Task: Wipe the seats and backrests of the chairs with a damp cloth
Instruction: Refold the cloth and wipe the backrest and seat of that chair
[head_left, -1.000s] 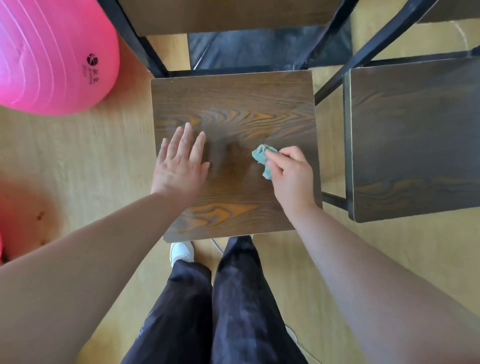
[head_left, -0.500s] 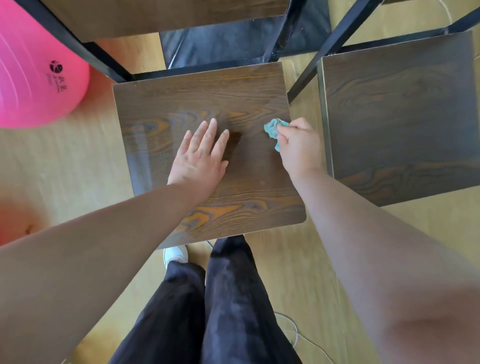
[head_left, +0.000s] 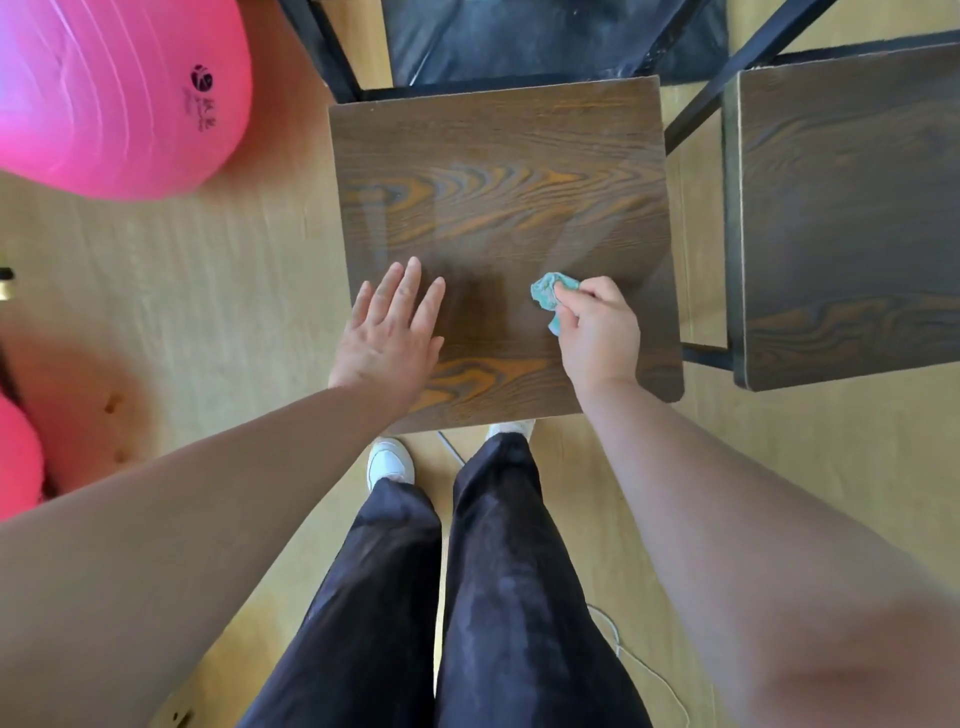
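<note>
Two hands: we see both on one chair seat (head_left: 498, 197).
Left hand (head_left: 387, 338): flat, fingers straight, holding nothing.
Right hand (head_left: 597, 332): fingers curled round the teal cloth (head_left: 545, 293), which touches the seat.

The floor (head_left: 208, 291) is pale, yellowish wood-grain boarding, lit brightly and evenly, with a soft sheen. On it at upper left sits a large pink exercise ball (head_left: 104, 88), ribbed with fine rings and printed with a dark round logo and small lettering. The boards beside and below it carry a rosy glow (head_left: 83, 395). At the left edge a further pink curve (head_left: 18, 457), perhaps a second ball, is cut off by the frame. Farther ahead a black, slightly glossy sheet (head_left: 519, 36) lies on the floor. A thin white cord (head_left: 644, 670) trails over the boards at lower right.
</note>
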